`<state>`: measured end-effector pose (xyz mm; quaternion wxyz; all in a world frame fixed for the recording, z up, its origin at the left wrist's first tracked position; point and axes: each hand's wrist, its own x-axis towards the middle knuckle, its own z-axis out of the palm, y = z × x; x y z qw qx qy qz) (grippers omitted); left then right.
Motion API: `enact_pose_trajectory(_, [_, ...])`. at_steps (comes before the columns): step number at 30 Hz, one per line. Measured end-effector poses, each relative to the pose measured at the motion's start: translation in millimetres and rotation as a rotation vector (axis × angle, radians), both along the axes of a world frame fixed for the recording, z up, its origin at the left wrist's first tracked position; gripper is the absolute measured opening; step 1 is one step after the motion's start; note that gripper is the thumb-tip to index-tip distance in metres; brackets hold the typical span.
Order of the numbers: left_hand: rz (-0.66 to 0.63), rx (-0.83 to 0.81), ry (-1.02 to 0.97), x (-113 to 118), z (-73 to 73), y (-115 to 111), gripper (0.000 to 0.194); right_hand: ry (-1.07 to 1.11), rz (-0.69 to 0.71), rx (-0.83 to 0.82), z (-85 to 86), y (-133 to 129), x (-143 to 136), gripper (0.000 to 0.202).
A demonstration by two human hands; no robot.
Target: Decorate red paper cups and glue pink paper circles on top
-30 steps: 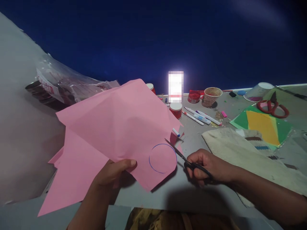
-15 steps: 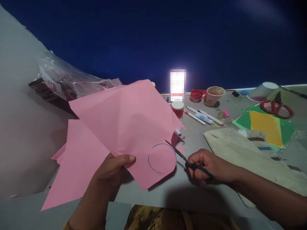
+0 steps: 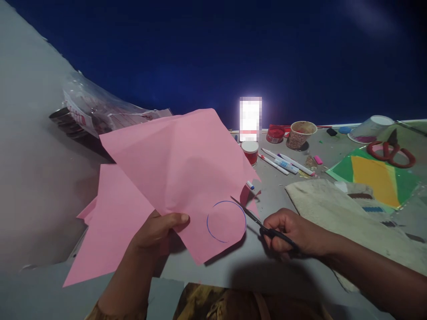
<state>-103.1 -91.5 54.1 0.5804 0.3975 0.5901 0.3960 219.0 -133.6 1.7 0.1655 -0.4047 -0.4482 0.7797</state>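
My left hand point(image 3: 163, 229) pinches the lower left edge of a large pink paper sheet point(image 3: 187, 164), thumb on top and fingers underneath. A blue pen circle point(image 3: 207, 222) is drawn near the sheet's lower corner. In my right hand point(image 3: 283, 231) is a pair of black-handled scissors point(image 3: 255, 218), its blades reaching up and left at the circle's right edge. The paper is cut away along that right side of the outline. Another pink sheet point(image 3: 103, 222) lies behind my left hand, lower left.
Several markers point(image 3: 280, 164), a red jar with a white lid point(image 3: 250, 153), a patterned paper cup point(image 3: 301, 134) and a bright screen point(image 3: 250, 118) stand or lie behind. Rightward are red-handled scissors point(image 3: 390, 154) on coloured paper point(image 3: 375, 175), and a pale cloth point(image 3: 320, 213). Plastic bags point(image 3: 110, 115) lie left.
The whole view has shifted slightly, moving the surroundings a little to the right. Both hands keep their grips, and the scissors stay at the circle's right edge with little visible difference.
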Motion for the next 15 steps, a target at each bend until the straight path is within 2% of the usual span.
enact_pose_trajectory(3, [0.01,0.004,-0.048,-1.9,-1.2,-2.0,0.04,0.004,0.004,-0.005,-0.6,-0.1,-0.2,0.059])
enact_pose_trajectory(9, [0.005,0.006,-0.015,-4.4,0.6,1.2,0.051,-0.008,0.0,-0.019,0.5,-0.1,-0.8,0.057])
enact_pose_trajectory(15, [0.048,-0.005,-0.018,0.2,5.3,2.2,0.05,-0.043,0.027,-0.003,6.6,1.1,-1.9,0.043])
